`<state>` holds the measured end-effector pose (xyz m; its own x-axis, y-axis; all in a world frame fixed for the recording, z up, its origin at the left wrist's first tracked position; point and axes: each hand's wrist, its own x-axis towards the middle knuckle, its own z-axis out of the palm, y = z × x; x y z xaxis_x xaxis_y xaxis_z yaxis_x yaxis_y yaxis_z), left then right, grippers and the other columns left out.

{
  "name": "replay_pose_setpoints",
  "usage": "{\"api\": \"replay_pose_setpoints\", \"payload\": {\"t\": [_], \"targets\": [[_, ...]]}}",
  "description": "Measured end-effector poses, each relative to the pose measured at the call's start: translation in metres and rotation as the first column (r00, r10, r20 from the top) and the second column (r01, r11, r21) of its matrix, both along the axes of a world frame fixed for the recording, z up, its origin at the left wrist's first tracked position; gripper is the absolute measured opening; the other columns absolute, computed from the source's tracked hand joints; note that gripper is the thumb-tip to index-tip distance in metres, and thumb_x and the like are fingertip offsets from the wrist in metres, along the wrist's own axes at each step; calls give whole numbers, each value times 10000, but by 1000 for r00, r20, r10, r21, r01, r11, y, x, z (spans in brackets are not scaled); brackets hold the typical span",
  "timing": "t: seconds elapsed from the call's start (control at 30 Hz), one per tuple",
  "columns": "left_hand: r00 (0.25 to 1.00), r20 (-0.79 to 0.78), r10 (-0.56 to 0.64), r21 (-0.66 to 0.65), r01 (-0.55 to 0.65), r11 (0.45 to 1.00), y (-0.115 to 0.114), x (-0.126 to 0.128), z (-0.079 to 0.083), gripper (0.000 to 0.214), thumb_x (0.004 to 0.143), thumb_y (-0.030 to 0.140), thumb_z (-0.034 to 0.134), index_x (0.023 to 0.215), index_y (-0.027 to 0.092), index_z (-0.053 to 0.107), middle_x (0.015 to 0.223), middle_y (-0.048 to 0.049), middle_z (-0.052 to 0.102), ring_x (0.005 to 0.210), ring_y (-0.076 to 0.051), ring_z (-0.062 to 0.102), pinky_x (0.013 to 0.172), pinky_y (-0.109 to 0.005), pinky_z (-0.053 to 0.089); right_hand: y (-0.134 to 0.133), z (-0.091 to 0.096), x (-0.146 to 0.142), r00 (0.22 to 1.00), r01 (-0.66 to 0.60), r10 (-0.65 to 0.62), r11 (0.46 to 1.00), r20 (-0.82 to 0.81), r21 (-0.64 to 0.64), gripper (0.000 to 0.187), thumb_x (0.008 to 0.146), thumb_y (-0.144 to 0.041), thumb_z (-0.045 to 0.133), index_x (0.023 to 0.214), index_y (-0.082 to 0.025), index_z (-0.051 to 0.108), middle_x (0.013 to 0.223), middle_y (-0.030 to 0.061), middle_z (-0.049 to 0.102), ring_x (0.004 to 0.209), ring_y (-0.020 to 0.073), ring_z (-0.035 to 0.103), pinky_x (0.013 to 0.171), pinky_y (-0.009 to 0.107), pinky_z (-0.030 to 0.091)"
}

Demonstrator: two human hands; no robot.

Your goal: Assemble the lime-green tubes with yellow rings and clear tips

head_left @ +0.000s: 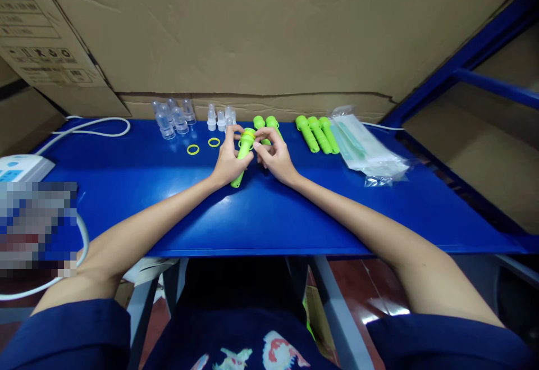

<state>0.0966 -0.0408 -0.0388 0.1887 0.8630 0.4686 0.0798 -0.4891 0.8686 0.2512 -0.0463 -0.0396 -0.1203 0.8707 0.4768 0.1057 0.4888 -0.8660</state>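
My left hand (231,159) is closed around a lime-green flashlight body (244,151), its wide head up and its narrow end tilted toward me. A yellow ring (248,133) sits around that head. Thumb and fingers of my right hand (275,154) are bent in at the right side of the head, by the ring; their exact grip is partly hidden. Two loose yellow rings, one nearer (193,149) and one farther (214,142), lie left of my hands. Behind my right hand, two more green flashlight bodies (272,122) are partly covered.
Several clear plastic caps (165,123) and smaller whitish clear pieces (211,118) stand at the back left. Three green flashlight bodies (316,134) lie right, beside a plastic bag of masks (366,145). A white power strip (25,167) is on the blue table's (261,229) left; cardboard (252,33) stands behind.
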Motion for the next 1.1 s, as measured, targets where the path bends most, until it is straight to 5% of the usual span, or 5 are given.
{"api": "replay_pose_setpoints", "payload": {"t": [0.27,0.53,0.83,1.1], "targets": [[999,-40,8,-15,-9,1000,-1,0,1,554,730,158,716,1187,248,415,1134,-54,587,510,-9,536,410,-147,454,3,-1,0,998,-13,10,999,-56,-44,320,869,-452,686,1056,-271,500,980,4,569,493,52,511,322,190,356],[998,-43,40,45,-38,998,1,0,1,530,731,166,720,1157,254,417,1151,-65,575,909,-151,654,558,-184,547,3,-5,0,999,-22,21,999,-48,-31,310,883,-418,666,1076,-278,468,1014,-8,571,507,41,514,337,174,379],[1000,7,20,1,-20,1000,2,1,-1,604,769,233,768,1257,282,415,1166,-72,590,516,-20,556,407,-162,476,-2,-1,-2,1000,0,0,1000,-24,8,307,878,-401,669,1111,-281,508,1043,18,565,514,43,498,396,203,448],[1000,17,-7,-15,8,1000,1,1,-1,572,746,220,758,1206,285,424,1144,-58,576,529,-17,535,402,-143,456,2,2,1,999,23,-24,999,-33,-23,327,873,-517,659,1088,-284,579,990,32,605,504,76,504,344,216,382]]}}
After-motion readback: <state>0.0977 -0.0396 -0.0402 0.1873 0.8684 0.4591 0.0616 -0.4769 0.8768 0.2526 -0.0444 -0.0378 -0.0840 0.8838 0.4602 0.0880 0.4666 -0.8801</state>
